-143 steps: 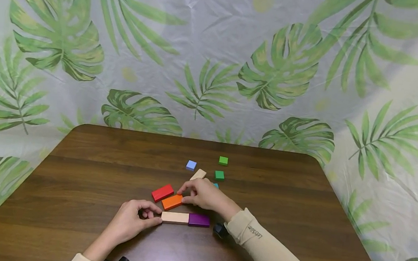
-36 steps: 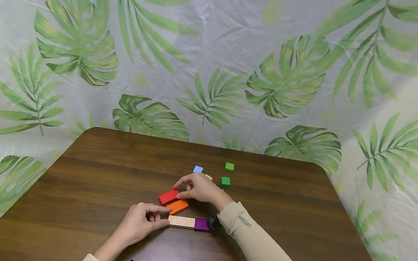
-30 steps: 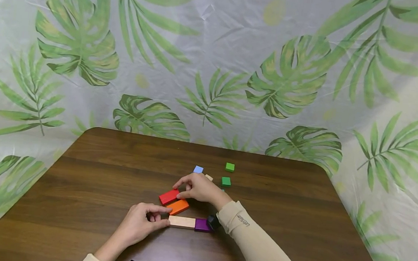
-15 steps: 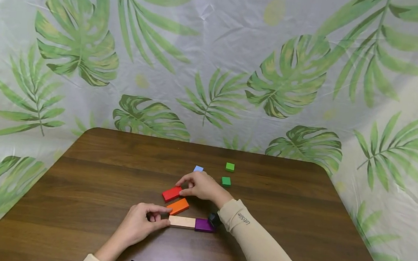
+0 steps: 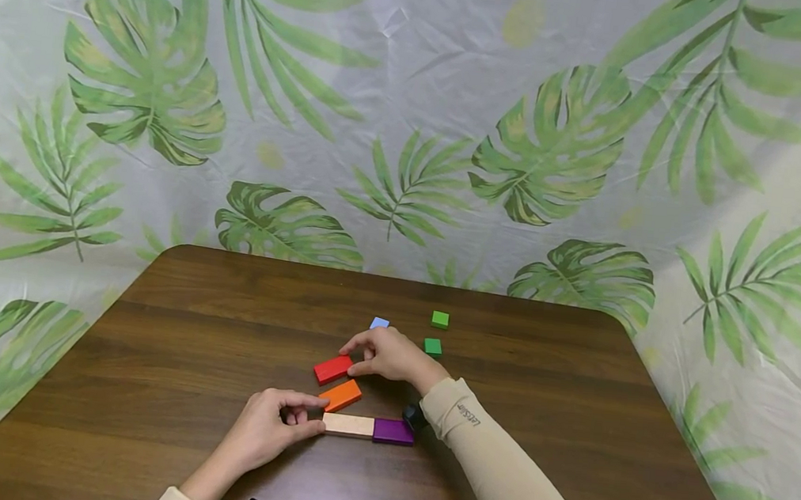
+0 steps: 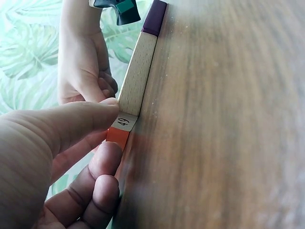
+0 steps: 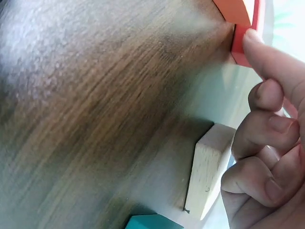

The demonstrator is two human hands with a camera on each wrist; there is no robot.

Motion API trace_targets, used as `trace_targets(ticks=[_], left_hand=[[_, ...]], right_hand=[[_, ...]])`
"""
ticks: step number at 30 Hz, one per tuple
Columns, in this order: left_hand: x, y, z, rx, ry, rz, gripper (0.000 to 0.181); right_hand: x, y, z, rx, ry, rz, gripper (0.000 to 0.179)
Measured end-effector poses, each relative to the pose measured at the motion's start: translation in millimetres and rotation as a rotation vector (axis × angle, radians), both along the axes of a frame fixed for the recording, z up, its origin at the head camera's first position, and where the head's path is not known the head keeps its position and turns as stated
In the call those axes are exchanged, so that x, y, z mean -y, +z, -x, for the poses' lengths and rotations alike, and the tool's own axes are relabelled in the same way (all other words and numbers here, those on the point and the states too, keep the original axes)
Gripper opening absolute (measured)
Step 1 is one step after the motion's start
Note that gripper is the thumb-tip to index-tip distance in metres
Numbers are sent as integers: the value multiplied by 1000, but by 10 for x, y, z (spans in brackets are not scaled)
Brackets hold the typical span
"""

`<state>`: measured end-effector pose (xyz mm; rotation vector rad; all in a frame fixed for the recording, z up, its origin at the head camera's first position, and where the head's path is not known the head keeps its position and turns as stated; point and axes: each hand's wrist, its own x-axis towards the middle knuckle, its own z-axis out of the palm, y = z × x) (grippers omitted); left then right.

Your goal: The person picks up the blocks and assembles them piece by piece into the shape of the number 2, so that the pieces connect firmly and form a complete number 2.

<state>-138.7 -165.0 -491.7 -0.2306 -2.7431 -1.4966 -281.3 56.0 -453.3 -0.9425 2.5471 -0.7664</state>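
Note:
In the head view, my left hand (image 5: 257,431) pinches the left end of a plain wooden block (image 5: 348,426) between thumb and index finger. The left wrist view shows "49" on that block's end (image 6: 124,122). A purple block (image 5: 393,432) lies end to end with it on the right. Behind them an orange block (image 5: 341,396) lies at a slant, its left corner close to my left index fingertip. My right hand (image 5: 394,357) grips the right end of a red block (image 5: 331,369) with thumb and index finger; its other fingers are curled in.
A light blue block (image 5: 380,324) and two green blocks, one lighter (image 5: 440,319) and one darker (image 5: 432,347), lie farther back on the brown table (image 5: 224,306). Beneath my right hand, the right wrist view shows another plain block (image 7: 205,167) and a teal one (image 7: 152,222).
My right hand was at the orange block's right end; it has since gripped the red block and drawn it slightly back and right, away from the orange one. My left hand keeps its place.

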Motion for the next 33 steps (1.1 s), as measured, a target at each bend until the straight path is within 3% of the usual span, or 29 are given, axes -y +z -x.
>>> trace_targets(ticks=[8, 33], left_hand=[[-4, -2, 8, -1, -2, -1, 24], [-3, -6, -5, 4, 16, -13, 25]], right_hand=[[-13, 15, -12, -75, 16, -68, 29], [-517, 54, -32, -61, -41, 15, 27]])
